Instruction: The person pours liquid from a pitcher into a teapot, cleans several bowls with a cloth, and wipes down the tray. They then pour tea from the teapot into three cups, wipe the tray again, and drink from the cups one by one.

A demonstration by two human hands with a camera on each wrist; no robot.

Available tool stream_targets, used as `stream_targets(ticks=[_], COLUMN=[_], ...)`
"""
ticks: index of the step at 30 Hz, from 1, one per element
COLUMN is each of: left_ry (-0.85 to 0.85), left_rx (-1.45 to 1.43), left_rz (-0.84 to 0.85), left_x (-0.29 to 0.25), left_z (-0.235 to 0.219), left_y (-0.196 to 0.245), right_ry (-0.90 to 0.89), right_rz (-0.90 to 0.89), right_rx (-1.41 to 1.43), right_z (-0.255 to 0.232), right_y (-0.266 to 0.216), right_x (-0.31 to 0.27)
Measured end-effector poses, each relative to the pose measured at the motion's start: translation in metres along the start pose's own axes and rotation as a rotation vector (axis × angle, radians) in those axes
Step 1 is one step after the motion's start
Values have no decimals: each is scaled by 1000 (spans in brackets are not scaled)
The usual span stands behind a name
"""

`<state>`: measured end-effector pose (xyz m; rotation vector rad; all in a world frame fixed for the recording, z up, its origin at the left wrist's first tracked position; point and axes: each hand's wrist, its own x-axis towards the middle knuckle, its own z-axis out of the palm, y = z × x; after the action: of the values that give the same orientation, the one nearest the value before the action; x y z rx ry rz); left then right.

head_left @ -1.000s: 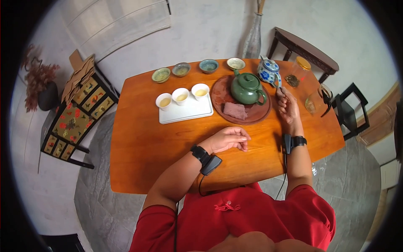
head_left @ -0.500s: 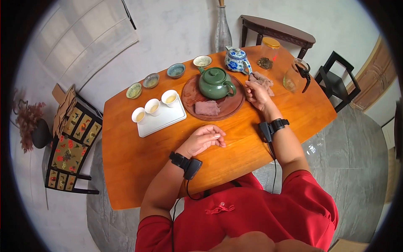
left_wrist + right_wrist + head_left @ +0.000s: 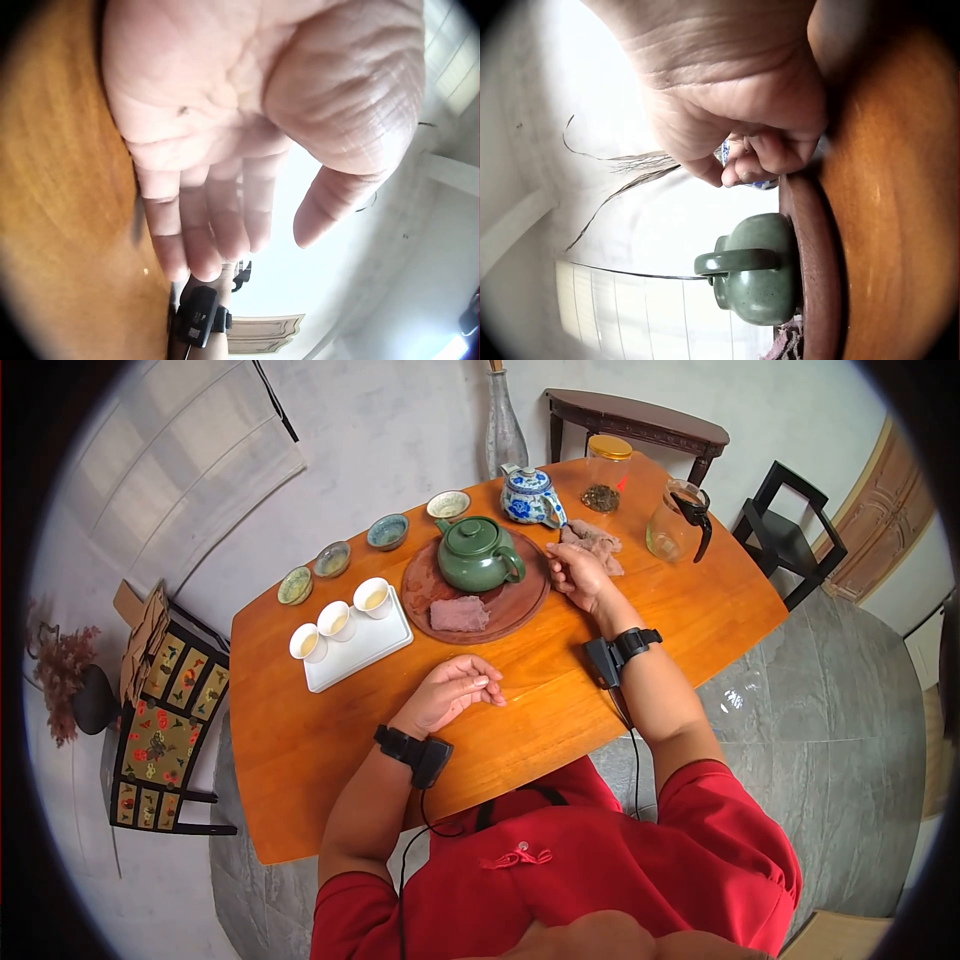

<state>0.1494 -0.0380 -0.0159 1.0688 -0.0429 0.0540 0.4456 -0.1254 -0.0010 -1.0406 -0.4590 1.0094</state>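
My left hand rests at the table's near side, in front of the round wooden tray. In the left wrist view its fingers are loosely bent, the palm showing, with nothing in them. Beside the tray's right edge lies my right hand, fingers loosely curled, no object showing in them. Close to it are a crumpled brownish cloth and the handle of a green teapot, which stands on the tray. A folded pinkish cloth lies in front of the pot.
Three white cups of pale tea stand on a white tray at left. Several glazed bowls line the far edge. A blue-and-white teapot, a gold-lidded jar and a glass pitcher stand at back right.
The head view has turned rightward, so the table things sit further left. My right hand has shifted off the brownish cloth toward the tray's edge. The left hand stays in place.
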Motion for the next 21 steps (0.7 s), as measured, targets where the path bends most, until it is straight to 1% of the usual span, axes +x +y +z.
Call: stream_targets(ticks=[5, 8, 13, 19, 21], left_ry=[-1, 35, 20, 23, 37], left_rx=[-12, 0, 37, -67, -41], left_rz=[16, 3, -34, -18, 12], left_x=[0, -1, 0, 1, 1], left_z=[-2, 0, -2, -2, -4], left_y=[-3, -2, -2, -1, -4], right_ry=[10, 2, 14, 25, 14], right_rz=[7, 10, 5, 13, 22], right_rx=[-9, -14, -7, 4, -13], right_z=[1, 1, 2, 2, 5], right_y=[0, 0, -1, 0, 0], right_x=[-1, 0, -1, 0, -1])
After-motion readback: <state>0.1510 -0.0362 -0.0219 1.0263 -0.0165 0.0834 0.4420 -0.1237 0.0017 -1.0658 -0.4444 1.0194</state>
